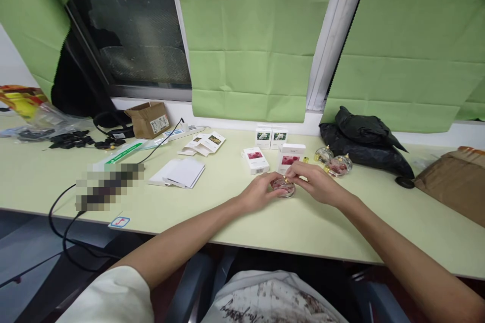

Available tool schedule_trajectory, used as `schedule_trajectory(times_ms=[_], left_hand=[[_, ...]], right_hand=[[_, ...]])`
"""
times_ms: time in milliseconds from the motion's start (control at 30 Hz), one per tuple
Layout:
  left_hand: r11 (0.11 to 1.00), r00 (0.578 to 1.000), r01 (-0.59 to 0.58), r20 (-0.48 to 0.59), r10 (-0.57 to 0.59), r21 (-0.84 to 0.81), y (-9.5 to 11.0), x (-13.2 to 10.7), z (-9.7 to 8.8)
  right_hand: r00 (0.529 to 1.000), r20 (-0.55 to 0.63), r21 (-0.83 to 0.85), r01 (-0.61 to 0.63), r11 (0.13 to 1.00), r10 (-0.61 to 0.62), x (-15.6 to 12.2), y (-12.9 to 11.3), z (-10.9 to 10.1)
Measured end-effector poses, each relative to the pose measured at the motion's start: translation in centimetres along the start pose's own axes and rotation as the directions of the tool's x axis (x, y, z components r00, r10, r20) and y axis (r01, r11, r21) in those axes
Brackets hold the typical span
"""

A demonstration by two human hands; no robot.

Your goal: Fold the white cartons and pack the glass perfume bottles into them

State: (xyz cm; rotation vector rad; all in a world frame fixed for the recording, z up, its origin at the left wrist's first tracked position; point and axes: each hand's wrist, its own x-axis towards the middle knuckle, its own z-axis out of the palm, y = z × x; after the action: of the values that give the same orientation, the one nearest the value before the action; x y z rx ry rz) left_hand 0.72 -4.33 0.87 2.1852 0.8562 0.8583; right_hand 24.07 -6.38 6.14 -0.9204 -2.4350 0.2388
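Note:
A round clear perfume bottle (285,187) with reddish content lies low over the table between my hands. My left hand (261,191) is closed around its left side. With thumb and fingertips, my right hand (312,181) pinches the small gold top of the bottle; the fingers partly hide it. Just behind stands a white box with a pink flower picture (291,156), and a similar box (256,161) lies to its left. Small gold caps (305,159) are beyond my right hand, beside several more round glass bottles (339,165).
Two white-flower boxes (263,137) stand at the back. Flat white cartons (185,172) lie to the left, near a brown cardboard box (148,120) and black cables. Black plastic bags (364,144) and a brown package (454,181) occupy the right side.

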Motion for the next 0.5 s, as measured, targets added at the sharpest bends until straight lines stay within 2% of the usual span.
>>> schedule_trajectory(times_ms=[133,233,333,433,500], left_hand=[[1.000,1.000,0.003,0.008,-0.003,0.010,-0.1,0.0,0.0],[0.999,1.000,-0.008,0.003,0.008,0.033,-0.3,0.1,0.0],[0.998,1.000,-0.029,-0.006,0.029,0.048,-0.5,0.0,0.0],[0.997,0.999,-0.045,-0.007,0.045,0.057,-0.5,0.0,0.0],[0.997,0.999,-0.050,0.001,0.050,0.059,-0.4,0.1,0.0]], right_hand=[[1.000,-0.021,-0.159,0.006,0.987,-0.010,0.1,-0.3,0.1],[0.998,-0.045,-0.319,0.026,0.947,-0.042,0.3,-1.1,0.6],[0.996,-0.063,-0.411,0.025,0.911,-0.056,0.4,-1.5,1.0],[0.998,-0.033,-0.425,0.033,0.905,-0.052,0.4,-1.4,0.8],[0.998,0.023,-0.358,0.056,0.932,-0.051,0.5,-1.2,0.3]])
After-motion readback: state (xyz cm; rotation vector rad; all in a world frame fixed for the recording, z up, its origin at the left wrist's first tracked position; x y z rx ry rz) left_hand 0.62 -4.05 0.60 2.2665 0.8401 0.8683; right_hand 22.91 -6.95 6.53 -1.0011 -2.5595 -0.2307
